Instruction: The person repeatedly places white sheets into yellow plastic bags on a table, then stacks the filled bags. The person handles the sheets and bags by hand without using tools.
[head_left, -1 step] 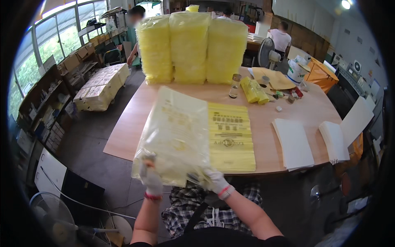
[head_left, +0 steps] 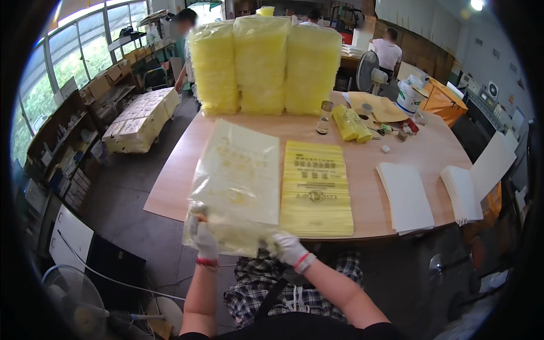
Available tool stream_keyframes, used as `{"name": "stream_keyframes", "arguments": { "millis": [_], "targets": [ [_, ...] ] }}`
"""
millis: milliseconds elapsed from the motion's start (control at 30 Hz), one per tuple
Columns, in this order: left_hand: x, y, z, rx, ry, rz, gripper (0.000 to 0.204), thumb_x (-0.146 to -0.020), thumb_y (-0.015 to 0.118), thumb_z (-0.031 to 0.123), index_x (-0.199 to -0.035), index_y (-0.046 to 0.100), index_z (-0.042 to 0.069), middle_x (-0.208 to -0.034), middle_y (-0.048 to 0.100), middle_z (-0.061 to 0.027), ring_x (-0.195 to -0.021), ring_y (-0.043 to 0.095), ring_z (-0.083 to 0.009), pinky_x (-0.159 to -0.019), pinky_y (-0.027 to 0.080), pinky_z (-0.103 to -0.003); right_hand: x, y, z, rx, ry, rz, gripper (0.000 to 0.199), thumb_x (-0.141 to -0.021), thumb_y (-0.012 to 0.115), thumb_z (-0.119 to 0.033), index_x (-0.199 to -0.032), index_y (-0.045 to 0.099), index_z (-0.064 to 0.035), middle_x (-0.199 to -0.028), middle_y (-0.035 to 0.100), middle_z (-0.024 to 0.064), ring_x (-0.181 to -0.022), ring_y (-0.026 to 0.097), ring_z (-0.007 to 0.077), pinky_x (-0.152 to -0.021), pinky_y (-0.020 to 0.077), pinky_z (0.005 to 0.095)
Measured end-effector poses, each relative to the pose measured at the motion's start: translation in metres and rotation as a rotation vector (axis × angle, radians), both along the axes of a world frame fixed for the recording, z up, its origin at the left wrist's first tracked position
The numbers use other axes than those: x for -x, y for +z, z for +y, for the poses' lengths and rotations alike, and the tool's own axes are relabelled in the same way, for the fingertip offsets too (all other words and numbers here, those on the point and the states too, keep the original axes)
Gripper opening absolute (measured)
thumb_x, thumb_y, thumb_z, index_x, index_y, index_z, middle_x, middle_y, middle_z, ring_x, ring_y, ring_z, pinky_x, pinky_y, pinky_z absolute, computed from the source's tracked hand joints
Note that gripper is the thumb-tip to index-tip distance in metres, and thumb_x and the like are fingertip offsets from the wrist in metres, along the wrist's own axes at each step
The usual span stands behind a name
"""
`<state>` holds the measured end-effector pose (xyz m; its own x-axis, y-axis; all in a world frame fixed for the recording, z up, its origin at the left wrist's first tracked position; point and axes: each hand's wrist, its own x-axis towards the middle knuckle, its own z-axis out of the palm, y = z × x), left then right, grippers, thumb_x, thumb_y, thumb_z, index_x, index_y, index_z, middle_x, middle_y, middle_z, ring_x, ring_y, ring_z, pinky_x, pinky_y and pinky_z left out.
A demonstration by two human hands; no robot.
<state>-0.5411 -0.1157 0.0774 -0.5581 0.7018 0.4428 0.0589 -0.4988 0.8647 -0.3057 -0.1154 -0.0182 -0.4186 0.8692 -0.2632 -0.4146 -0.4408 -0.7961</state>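
A pale, see-through plastic bag [head_left: 235, 170] with faint yellow print lies at the table's near left side, its near edge hanging over toward me. My left hand [head_left: 205, 241], in a white glove, is closed on the bag's near left part. At the near right corner my gloved right hand [head_left: 290, 249] pinches the bag's edge; its fingertips are blurred. To the right of the bag, a narrow strip of table apart, lies a flat stack of yellow printed plastic bags [head_left: 315, 190]. Neither hand touches that stack.
Three tall piles of yellow bags [head_left: 260, 68] stand at the table's far edge. A glass jar [head_left: 323, 118], yellow rolls [head_left: 351, 124] and a white bucket [head_left: 409, 96] sit at the back right. White sheets [head_left: 405, 195] lie near the right edge. Co-workers are behind.
The pale bag has shifted a little left, off the yellow stack, so bare table shows between them. My right hand has moved slightly left with it.
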Motion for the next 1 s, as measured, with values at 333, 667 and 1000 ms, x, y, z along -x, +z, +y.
{"name": "stream_keyframes", "arguments": {
  "millis": [333, 667, 1000],
  "targets": [
    [0.144, -0.124, -0.007, 0.295, 0.366, 0.259, 0.022, -0.078, 0.044, -0.002, -0.097, 0.055, 0.0, -0.089, 0.052, -0.006, -0.081, 0.051, -0.0163, -0.072, 0.044, -0.026, 0.03, -0.011, 0.011, -0.111, -0.152, -0.33, 0.03, -0.087, 0.058, -0.025, -0.108, 0.051, -0.005, -0.092, 0.06, 0.0044, -0.082, 0.058, 0.0132, -0.074, 0.0469, 0.0274],
    [0.133, -0.05, 0.135, 1.136, -0.075, 1.036, 0.043, -0.089, 0.039, 0.038, -0.109, 0.051, 0.001, -0.111, 0.055, -0.0216, -0.105, 0.051, -0.0382, -0.09, 0.039, -0.04, 0.054, -0.039, 0.217, -0.406, -0.124, -1.215, 0.061, -0.083, 0.05, -0.051, -0.115, 0.045, 0.0008, -0.111, 0.055, 0.0235, -0.099, 0.053, 0.0397, -0.084, 0.0417, 0.0409],
    [0.172, -0.081, 0.15, 1.143, -0.24, 0.392, 0.053, -0.089, 0.044, 0.045, -0.116, 0.053, 0.0, -0.11, 0.058, -0.012, -0.099, 0.054, -0.0223, -0.085, 0.042, -0.032, 0.092, -0.005, 0.176, -0.301, -0.298, -0.747, 0.057, -0.084, 0.059, -0.031, -0.122, 0.031, 0.0004, -0.115, 0.051, 0.0192, -0.1, 0.054, 0.0296, -0.083, 0.043, 0.0357]
  ]
}}
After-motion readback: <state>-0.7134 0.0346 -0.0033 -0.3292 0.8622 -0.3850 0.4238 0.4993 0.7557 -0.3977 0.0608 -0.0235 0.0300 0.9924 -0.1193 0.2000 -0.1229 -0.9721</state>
